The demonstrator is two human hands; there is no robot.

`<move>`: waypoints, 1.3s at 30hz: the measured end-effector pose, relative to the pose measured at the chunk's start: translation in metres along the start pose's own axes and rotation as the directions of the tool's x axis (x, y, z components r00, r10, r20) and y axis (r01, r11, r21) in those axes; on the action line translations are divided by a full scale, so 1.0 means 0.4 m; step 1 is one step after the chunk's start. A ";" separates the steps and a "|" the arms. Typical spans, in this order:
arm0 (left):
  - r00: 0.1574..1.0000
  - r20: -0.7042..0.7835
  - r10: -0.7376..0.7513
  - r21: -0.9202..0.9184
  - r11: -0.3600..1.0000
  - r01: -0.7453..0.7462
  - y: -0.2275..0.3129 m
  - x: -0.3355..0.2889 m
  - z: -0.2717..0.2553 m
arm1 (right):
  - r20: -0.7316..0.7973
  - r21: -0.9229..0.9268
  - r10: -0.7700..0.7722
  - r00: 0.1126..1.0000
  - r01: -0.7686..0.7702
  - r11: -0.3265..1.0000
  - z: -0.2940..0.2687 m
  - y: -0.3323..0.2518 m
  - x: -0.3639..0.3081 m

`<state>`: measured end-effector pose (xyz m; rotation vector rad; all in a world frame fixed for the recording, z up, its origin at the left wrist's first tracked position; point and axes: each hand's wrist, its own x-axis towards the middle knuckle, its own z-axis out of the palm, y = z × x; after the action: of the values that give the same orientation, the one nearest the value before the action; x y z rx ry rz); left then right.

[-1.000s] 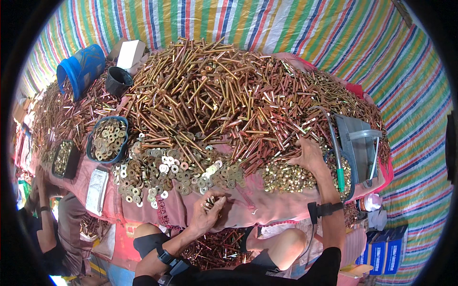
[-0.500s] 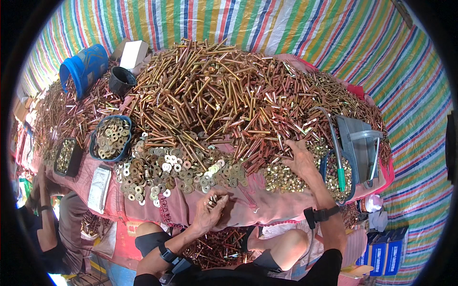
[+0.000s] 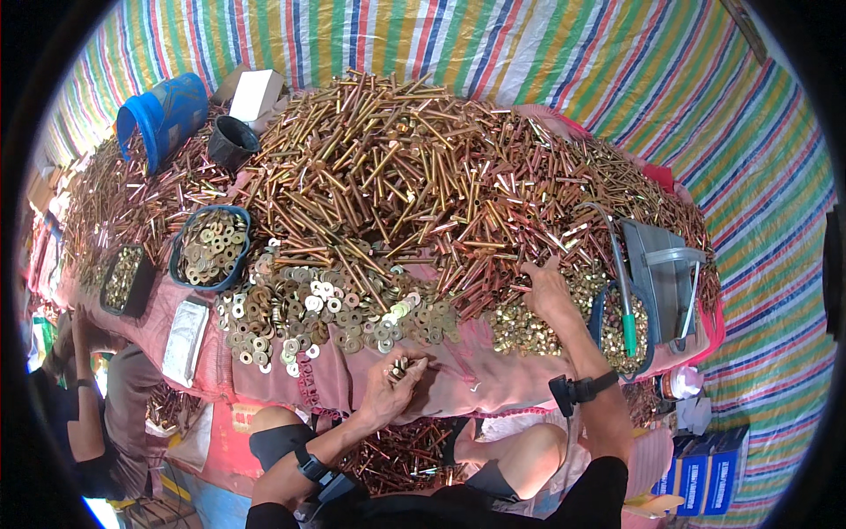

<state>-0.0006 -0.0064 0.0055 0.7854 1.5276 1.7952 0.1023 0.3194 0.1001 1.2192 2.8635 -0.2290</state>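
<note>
Above the near edge of the cloth, my left hand (image 3: pixel 396 386) is closed round a small bundle of brass-coloured metal pieces (image 3: pixel 399 367), their ends poking up between thumb and fingers. My right hand (image 3: pixel 546 291) reaches forward with fingers apart to the border of the metal sleeves (image 3: pixel 480 273) and the small nuts (image 3: pixel 520 331). Its fingertips touch or hover just over the pieces there; I cannot tell which. Flat washers (image 3: pixel 330 309) lie spread ahead of my left hand. Behind them rises a big heap of long golden bolts (image 3: pixel 379 167).
A blue tub of washers (image 3: pixel 246 256) and a dark box of nuts (image 3: pixel 145 295) stand left, near a silver-white block (image 3: pixel 185 342). A tipped blue bucket (image 3: pixel 181 115) lies behind. At right are a nut basket (image 3: pixel 650 353), a green-handled tool (image 3: pixel 628 331) and a grey scoop (image 3: pixel 652 238). Another person's arm (image 3: pixel 85 379) shows far left.
The view has tilted slightly. My right hand has shifted a little at the edge of the sleeves, and my left hand keeps its bundle in nearly the same place.
</note>
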 end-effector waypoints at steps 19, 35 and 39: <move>1.000 -0.001 -0.026 0.019 0.999 0.026 0.012 0.003 0.003 | -0.199 -0.241 -0.252 0.947 0.202 0.949 0.053 0.019 -0.025; 0.964 -0.112 0.242 0.292 0.935 -0.201 0.016 -0.006 0.005 | -0.290 0.498 -0.152 0.945 0.285 0.819 -0.072 -0.233 0.021; 0.989 -0.149 0.003 0.196 0.980 0.026 0.034 -0.020 0.004 | -0.190 0.478 -0.140 0.972 0.216 0.851 -0.007 -0.272 0.029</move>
<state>0.0042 -0.0133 0.0188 0.7473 1.8267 1.7450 0.0162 0.2536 0.1159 1.0478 3.1637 -0.9771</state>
